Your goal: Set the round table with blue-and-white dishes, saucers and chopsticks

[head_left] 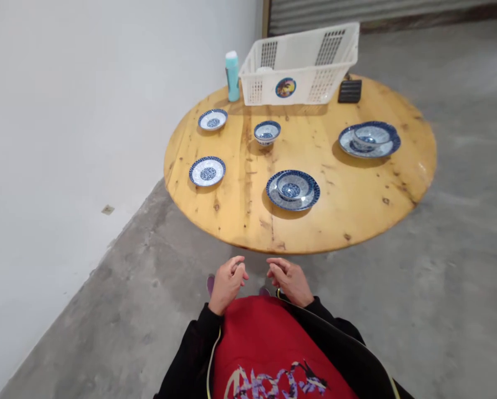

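Observation:
My left hand and my right hand hover in front of the round table's near edge, fingers loosely bent and apart, neither holding anything. Nearest to them on the table is a blue-and-white plate with a bowl resting in it. To its left lies a small plate, with another small plate farther back. A footed-looking bowl stands mid-table; whether it is one or a stack, I cannot tell. At the right, a larger plate carries a bowl.
A white plastic basket stands at the back of the wooden table, with a pale object partly visible inside. Beside it are a teal bottle with a white cap and a black ridged object. A white wall rises at the left.

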Demonstrator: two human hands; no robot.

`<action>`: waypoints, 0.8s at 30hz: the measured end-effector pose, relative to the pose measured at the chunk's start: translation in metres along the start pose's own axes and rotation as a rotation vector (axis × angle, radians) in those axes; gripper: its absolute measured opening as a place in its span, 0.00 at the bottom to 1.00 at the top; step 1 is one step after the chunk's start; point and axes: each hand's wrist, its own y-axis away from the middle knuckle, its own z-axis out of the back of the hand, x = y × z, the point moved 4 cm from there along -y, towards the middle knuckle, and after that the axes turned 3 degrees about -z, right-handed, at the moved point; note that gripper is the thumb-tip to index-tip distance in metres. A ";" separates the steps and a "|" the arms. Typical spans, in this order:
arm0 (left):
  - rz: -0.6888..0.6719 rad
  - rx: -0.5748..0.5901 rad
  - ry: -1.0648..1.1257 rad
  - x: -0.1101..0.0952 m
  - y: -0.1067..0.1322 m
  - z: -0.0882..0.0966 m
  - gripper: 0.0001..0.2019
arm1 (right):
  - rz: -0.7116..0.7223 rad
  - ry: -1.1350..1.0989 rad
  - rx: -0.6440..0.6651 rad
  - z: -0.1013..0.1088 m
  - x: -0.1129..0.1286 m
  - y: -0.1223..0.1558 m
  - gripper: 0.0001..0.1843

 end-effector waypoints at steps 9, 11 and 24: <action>0.003 -0.179 0.061 0.039 -0.004 0.130 0.24 | 0.046 0.078 0.165 -0.131 0.023 -0.014 0.22; 0.001 -0.177 0.066 0.046 -0.009 0.154 0.24 | 0.043 0.090 0.167 -0.154 0.024 -0.017 0.22; -0.056 -0.040 0.076 0.067 -0.062 0.254 0.25 | -0.007 0.039 -0.013 -0.250 0.031 -0.039 0.24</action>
